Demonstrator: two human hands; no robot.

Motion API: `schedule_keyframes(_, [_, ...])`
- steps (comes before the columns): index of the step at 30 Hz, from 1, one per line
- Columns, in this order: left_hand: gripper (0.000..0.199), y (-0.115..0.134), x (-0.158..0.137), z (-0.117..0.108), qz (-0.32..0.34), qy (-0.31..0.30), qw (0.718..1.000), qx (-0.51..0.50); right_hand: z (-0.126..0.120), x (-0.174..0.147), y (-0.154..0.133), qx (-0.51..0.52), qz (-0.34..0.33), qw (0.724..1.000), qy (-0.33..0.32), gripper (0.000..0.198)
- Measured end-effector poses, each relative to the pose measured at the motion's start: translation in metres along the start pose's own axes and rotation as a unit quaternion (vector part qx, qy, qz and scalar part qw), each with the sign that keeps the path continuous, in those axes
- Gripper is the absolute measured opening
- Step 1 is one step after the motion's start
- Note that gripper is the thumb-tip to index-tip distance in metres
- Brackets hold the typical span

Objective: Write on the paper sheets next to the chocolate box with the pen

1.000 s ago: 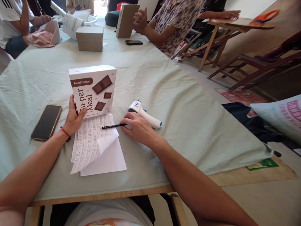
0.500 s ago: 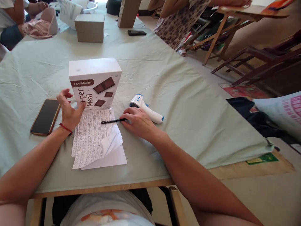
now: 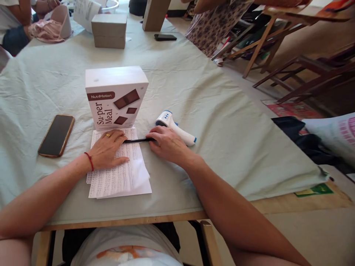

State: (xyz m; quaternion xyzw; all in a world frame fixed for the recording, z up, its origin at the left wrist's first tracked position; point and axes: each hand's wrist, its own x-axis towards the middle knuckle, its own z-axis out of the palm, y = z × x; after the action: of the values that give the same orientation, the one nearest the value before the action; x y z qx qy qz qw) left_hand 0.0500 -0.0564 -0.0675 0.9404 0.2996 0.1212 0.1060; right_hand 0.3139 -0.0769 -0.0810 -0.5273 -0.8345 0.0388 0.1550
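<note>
A white NutriMotion box point(image 3: 116, 96) printed with chocolate bars stands upright on the pale green tablecloth point(image 3: 222, 122). In front of it lies a stack of printed paper sheets point(image 3: 119, 177). My left hand point(image 3: 108, 149), with a ring and a red wrist string, lies flat with fingers spread on the sheets. My right hand point(image 3: 166, 144) rests just right of the paper and holds the end of a black pen point(image 3: 137, 140) that lies across the top of the sheets.
A black phone point(image 3: 56, 135) lies left of the paper. A white and blue infrared thermometer point(image 3: 174, 127) sits behind my right hand. Brown cardboard boxes point(image 3: 109, 31), another phone point(image 3: 165, 37) and seated people are at the far end. Wooden chairs point(image 3: 305, 70) stand on the right.
My left hand let go of the box and came down flat on the sheets, pressing the curled page down. The right hand and pen stayed put.
</note>
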Motion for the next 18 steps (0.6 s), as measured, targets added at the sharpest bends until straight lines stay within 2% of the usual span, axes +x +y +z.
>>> schedule_keyframes(6, [0.072,-0.0005,-0.0027,0.0031,-0.009,-0.005,1.0,-0.001,-0.0004,0.0017,0.0019,0.0,-0.012,1.0,-0.008,0.026])
schedule_keyframes(18, [0.073,-0.0021,-0.003,0.0035,-0.021,0.001,0.999,-0.026,-0.0007,0.004,0.0018,0.015,-0.022,1.0,-0.006,0.024])
